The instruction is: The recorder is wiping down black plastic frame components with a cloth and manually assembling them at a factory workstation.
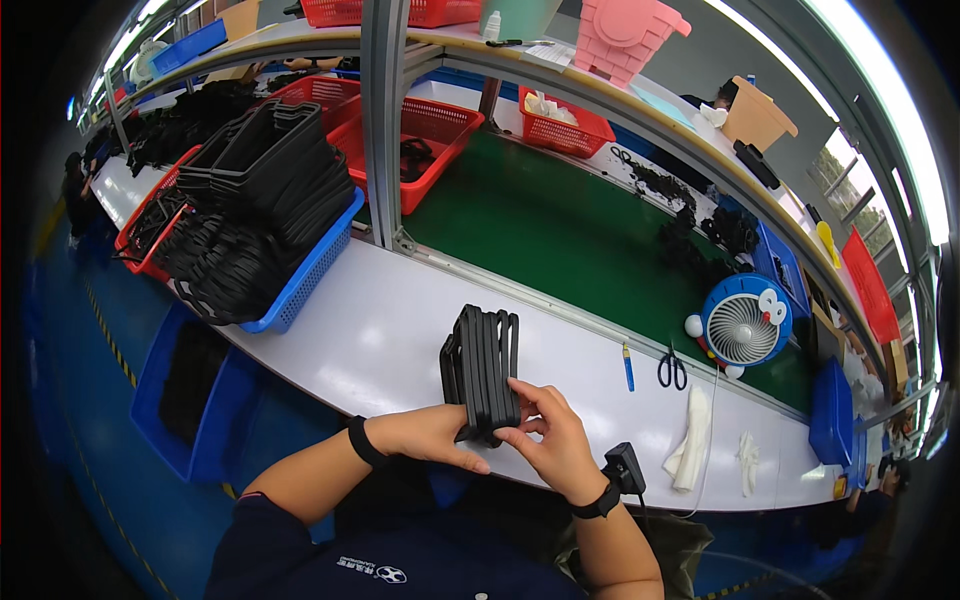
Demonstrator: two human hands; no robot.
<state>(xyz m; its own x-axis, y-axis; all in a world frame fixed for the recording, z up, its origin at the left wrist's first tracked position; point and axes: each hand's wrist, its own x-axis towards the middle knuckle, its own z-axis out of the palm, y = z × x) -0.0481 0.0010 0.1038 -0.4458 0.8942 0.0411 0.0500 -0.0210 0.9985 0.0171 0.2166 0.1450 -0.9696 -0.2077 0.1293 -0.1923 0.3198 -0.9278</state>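
Note:
A stack of several black, rounded rectangular frames [482,365], perhaps plastic, stands on edge at the white table's near side in front of me. My left hand [428,436] is against its lower left; the thumb sticks out toward me and the other fingers are hidden behind the frames. With thumb and forefinger, my right hand [548,437] grips the stack's right side near the bottom. The leftmost frame leans slightly away from the others.
A blue basket [310,275] heaped with black frames [250,190] stands at the left. Rightward lie a yellow-blue pen [628,367], scissors [672,368] and white gloves [689,440]. A blue fan [745,320] stands beyond, near the green conveyor belt [540,235]. A metal post [382,120] rises behind the table.

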